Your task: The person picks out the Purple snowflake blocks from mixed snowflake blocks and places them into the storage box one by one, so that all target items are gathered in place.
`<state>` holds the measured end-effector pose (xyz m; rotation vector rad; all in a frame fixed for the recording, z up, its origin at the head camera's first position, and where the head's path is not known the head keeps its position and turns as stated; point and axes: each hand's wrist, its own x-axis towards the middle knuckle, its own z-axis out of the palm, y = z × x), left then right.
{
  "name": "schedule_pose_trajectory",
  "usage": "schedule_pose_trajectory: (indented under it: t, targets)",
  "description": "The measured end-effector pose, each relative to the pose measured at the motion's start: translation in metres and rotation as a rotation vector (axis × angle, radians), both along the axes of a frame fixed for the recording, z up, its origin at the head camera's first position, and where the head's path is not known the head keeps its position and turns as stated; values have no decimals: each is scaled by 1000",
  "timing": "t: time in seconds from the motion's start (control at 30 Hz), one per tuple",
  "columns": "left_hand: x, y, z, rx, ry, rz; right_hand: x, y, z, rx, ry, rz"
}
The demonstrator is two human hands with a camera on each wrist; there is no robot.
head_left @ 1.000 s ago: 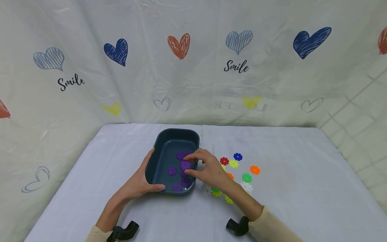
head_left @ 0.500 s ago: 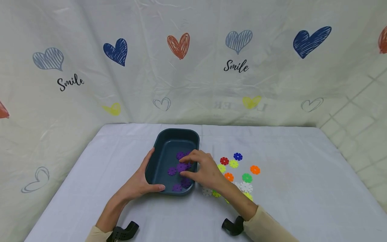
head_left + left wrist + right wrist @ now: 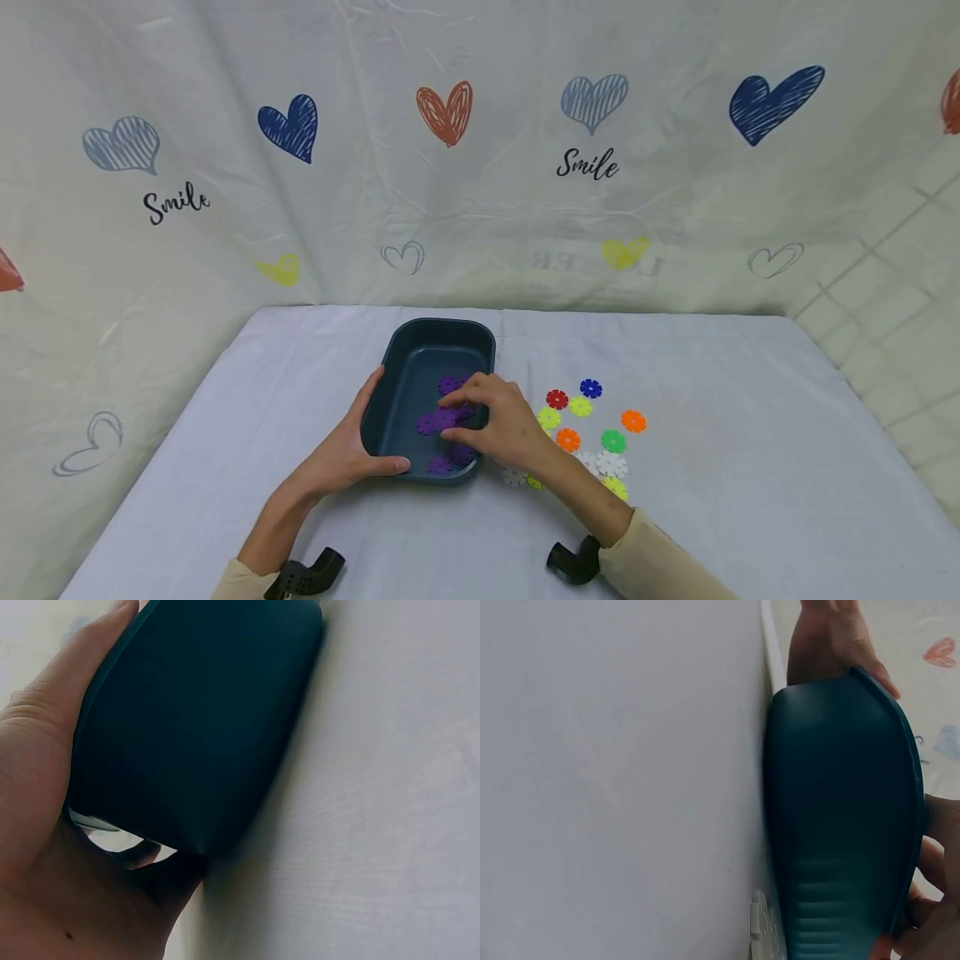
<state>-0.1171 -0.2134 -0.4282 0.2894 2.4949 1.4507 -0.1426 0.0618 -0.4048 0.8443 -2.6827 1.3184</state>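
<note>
In the head view my left hand grips a dark teal plastic tub on the table, its thumb over the near rim and fingers along the left wall. The left wrist view shows the tub dark against that hand. My right hand reaches over the tub's right side. Between its thumb and index finger sits a purple notched disc, apparently pinched. Several more purple discs lie inside the tub, some hidden by the hand. The tub's wall hides the fingertips in the right wrist view.
Right of the tub, several loose notched discs lie on the white cloth: blue, red, orange, green, white and yellow. My right forearm hides part of them. A heart-printed curtain hangs behind the table.
My right hand has shifted slightly left over the tub, and the purple disc at its fingertips has moved left with it. The left hand and tub have stayed put.
</note>
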Motion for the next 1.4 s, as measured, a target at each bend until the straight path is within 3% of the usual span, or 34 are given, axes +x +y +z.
schedule_pose_trajectory:
  t: [0.2,0.37,0.83,1.07,1.4]
  targets:
    - [0,0,0,1,-3,-5,-1,2,0,4,-28,16]
    - [-1,1,0,0,-2,-9,-1,9,1,-73,-70,12]
    - [-4,1,1,-49,26,-19,1,51,1,-165,-33,-85]
    - [0,-1,4,-109,36,-11,-1,75,-1,-107,-53,-150]
    - [1,0,7,-93,36,-36,-2,98,-4,-63,-53,-211]
